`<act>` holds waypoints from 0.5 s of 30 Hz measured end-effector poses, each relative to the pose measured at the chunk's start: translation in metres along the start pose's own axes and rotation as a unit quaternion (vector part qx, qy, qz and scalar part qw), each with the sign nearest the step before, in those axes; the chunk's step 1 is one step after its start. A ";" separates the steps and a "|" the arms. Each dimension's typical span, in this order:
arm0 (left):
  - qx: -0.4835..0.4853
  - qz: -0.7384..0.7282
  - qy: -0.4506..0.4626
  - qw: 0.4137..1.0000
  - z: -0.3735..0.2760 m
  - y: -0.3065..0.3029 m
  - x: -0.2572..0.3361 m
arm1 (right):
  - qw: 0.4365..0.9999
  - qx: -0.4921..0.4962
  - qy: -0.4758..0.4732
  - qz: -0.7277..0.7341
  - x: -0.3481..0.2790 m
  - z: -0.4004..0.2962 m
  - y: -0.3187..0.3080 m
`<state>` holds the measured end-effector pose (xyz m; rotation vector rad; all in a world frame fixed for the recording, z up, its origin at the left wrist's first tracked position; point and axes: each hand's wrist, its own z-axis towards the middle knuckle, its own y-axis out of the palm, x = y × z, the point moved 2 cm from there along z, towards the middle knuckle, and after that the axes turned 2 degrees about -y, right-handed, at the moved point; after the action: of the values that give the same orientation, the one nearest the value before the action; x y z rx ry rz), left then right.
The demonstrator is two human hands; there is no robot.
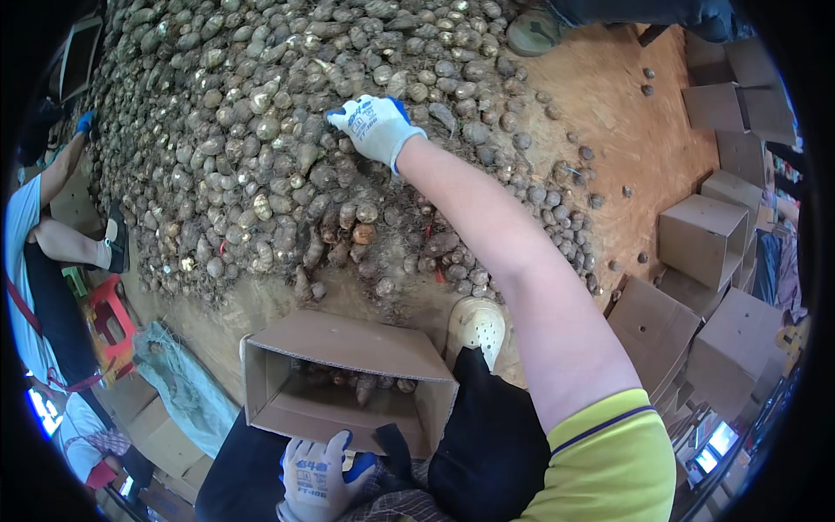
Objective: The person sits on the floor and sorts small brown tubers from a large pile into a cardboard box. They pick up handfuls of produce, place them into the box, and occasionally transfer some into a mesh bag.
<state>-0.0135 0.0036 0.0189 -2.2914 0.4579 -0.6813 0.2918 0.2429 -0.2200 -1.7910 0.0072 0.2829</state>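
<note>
A wide heap of small, brown, hairy taro corms [248, 150] covers the ground before me. My right hand [375, 127], in a white and blue work glove, reaches onto the heap with the palm down; its fingertips are among the corms, and whether they grip one is hidden. Between my legs an open cardboard box [333, 336] lies tilted with its mouth towards me, several corms [365, 386] at its far inner end. At the box's near edge is my left hand [319, 473], gloved alike, thumb apart from the fingers, with no corm seen in it.
Empty cardboard boxes [701, 228] stand along the right. A green woven sack [182, 385] and a red plastic stool [111, 313] are at the left, near a co-worker [39, 261] who reaches to the heap. Another person's shoe [535, 32] is at the top right. Loose corms [595, 201] dot the floor.
</note>
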 end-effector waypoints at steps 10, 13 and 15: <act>-0.012 -0.033 -0.004 0.999 0.000 -0.003 -0.004 | 0.991 -0.078 -0.035 0.107 -0.047 -0.040 -0.005; 0.018 -0.006 0.029 0.999 0.001 -0.004 -0.002 | 0.992 -0.054 -0.009 0.118 -0.066 -0.031 0.021; 0.017 -0.003 0.026 1.000 0.000 -0.002 -0.001 | 0.983 -0.122 0.012 0.139 -0.066 -0.013 0.010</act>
<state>-0.0146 0.0052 0.0198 -2.2490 0.4617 -0.7472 0.2284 0.2185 -0.2145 -2.0378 0.2499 0.4793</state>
